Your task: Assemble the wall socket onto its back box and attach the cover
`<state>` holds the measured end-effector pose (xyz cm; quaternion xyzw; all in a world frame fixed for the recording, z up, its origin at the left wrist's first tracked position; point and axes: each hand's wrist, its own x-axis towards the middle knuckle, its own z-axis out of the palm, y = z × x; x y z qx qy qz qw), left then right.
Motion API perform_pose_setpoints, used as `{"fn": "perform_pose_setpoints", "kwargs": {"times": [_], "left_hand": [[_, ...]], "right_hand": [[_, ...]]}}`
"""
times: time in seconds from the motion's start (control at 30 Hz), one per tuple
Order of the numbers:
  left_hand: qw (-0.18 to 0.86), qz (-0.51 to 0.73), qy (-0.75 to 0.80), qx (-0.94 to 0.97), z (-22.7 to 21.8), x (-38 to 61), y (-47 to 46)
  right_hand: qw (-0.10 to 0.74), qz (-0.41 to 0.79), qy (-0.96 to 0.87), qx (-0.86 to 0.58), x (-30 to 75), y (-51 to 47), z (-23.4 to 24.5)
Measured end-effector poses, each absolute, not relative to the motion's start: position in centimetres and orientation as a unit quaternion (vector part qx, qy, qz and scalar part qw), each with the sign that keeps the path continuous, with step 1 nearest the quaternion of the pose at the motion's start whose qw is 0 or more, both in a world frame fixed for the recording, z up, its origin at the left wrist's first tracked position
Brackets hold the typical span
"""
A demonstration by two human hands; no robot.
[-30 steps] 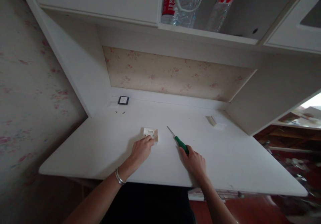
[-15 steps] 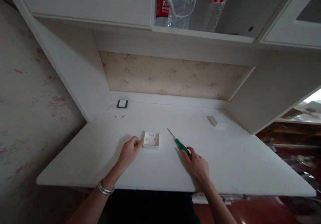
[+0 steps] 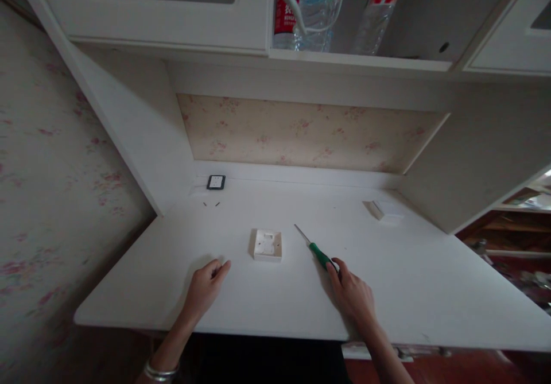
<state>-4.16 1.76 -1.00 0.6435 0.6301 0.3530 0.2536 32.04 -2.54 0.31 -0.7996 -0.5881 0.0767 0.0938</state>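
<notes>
A small white square box (image 3: 267,244) lies open side up in the middle of the white desk (image 3: 430,280). My left hand (image 3: 205,288) rests on the desk to the box's lower left, apart from it, fingers loosely curled with nothing in them. To the right, my right hand (image 3: 352,294) lies on the desk with its fingers on the handle end of a green-handled screwdriver (image 3: 315,247), whose metal tip points up and left towards the box.
A black-framed socket plate (image 3: 216,182) and two small screws (image 3: 210,204) lie at the back left corner. A white plate part (image 3: 386,210) lies at the back right. Water bottles (image 3: 316,5) stand on the shelf above. Cabinet sides wall in the desk.
My left hand let go of the white box and drew back towards the desk's front edge. The box now lies flat. My right hand stays at the screwdriver handle.
</notes>
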Motion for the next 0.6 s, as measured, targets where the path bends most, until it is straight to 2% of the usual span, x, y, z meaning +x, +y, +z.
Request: {"fn": "perform_pose_setpoints", "kwargs": {"times": [0.43, 0.6], "left_hand": [[0.282, 0.363, 0.624, 0.631, -0.8, -4.1, 1.5], [0.352, 0.379, 0.605, 0.605, -0.4, -4.9, 3.0]], "right_hand": [[0.084, 0.077, -0.598, -0.793, 32.4, -2.5, -0.6], [0.082, 0.083, -0.598, -0.793, 32.6, -2.4, -0.8]]}}
